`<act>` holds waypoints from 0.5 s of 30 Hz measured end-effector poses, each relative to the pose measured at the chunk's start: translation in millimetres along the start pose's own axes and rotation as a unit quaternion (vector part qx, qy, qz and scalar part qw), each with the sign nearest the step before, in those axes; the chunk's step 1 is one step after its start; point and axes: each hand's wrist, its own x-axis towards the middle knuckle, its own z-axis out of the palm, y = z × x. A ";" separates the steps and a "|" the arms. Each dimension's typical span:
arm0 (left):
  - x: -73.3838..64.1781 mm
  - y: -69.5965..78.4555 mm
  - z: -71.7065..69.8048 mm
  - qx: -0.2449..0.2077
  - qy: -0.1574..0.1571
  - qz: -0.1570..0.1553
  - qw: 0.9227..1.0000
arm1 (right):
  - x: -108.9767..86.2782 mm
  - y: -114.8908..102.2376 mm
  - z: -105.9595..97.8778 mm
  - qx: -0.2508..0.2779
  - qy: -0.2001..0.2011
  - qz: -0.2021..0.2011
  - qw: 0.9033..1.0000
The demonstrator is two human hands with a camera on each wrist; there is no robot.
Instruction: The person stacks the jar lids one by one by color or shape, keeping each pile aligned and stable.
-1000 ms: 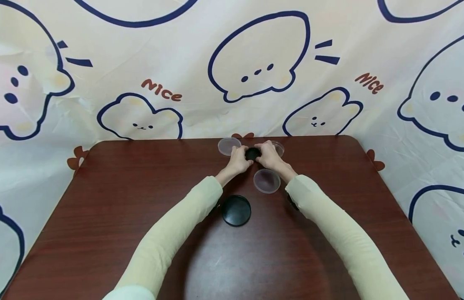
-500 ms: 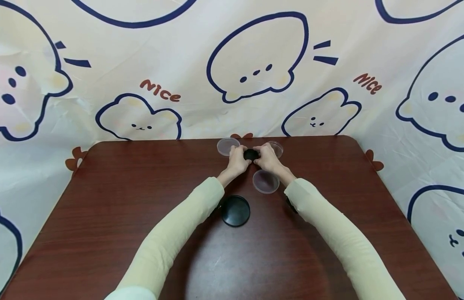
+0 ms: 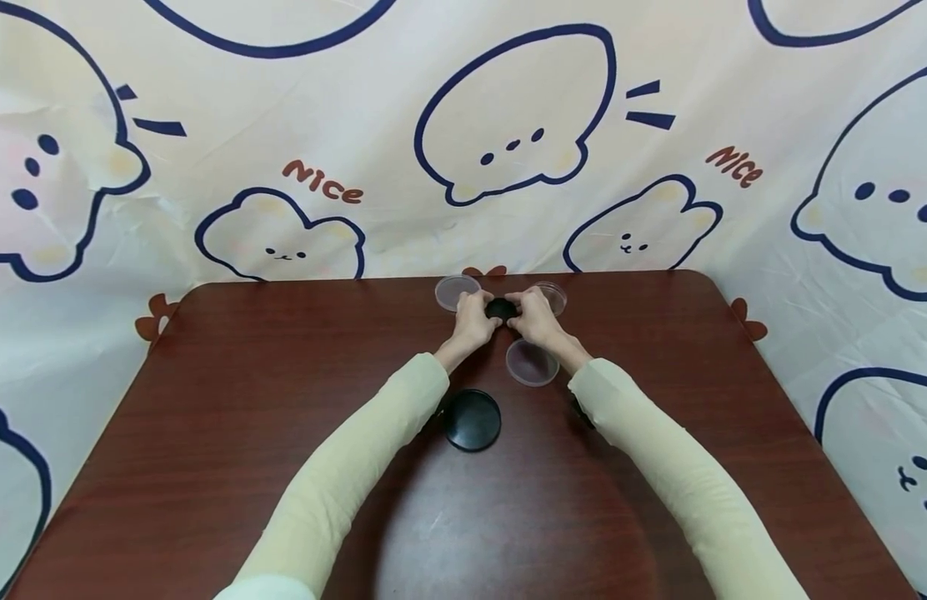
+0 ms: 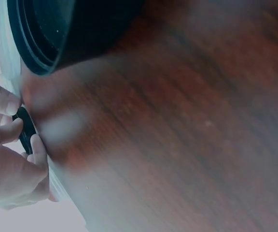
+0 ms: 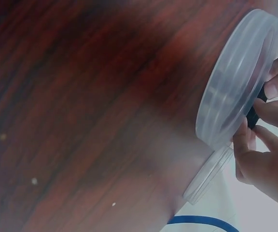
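Observation:
Near the table's far edge, my left hand (image 3: pixel 474 321) and right hand (image 3: pixel 534 318) face each other and pinch a small black disc (image 3: pixel 501 309) from its two sides. Fingertips of both hands hold the disc (image 4: pixel 27 129) in the left wrist view, which shows it low over the table. From the right wrist, a clear round dish (image 5: pixel 235 82) partly hides that disc (image 5: pixel 253 116). The same kind of dish (image 3: pixel 532 363) lies just in front of my right hand. What the disc's underside looks like is hidden.
Behind my hands, one clear round dish (image 3: pixel 454 292) lies at left and another (image 3: pixel 555 297) at right, partly covered by the right hand. A larger black round dish (image 3: pixel 472 421) sits closer, beside my left sleeve. The brown table (image 3: pixel 283 417) ends at a patterned cloth backdrop (image 3: pixel 463 233).
Both hands and the small black disc have shifted very slightly left and towards me over the last second. The grip looks the same, and the dishes have stayed in place.

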 end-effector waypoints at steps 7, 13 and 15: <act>-0.9 4.3 -6.5 -0.023 0.004 -0.010 1.000 | -1.5 5.1 -5.1 0.013 0.017 -0.031 0.999; -7.6 3.0 -17.2 -0.053 0.017 -0.008 0.998 | -6.2 -0.4 -4.3 0.056 0.026 -0.035 0.997; -10.1 1.7 -20.1 -0.055 0.022 -0.004 0.998 | -7.5 -3.9 -3.2 0.065 0.031 -0.032 0.997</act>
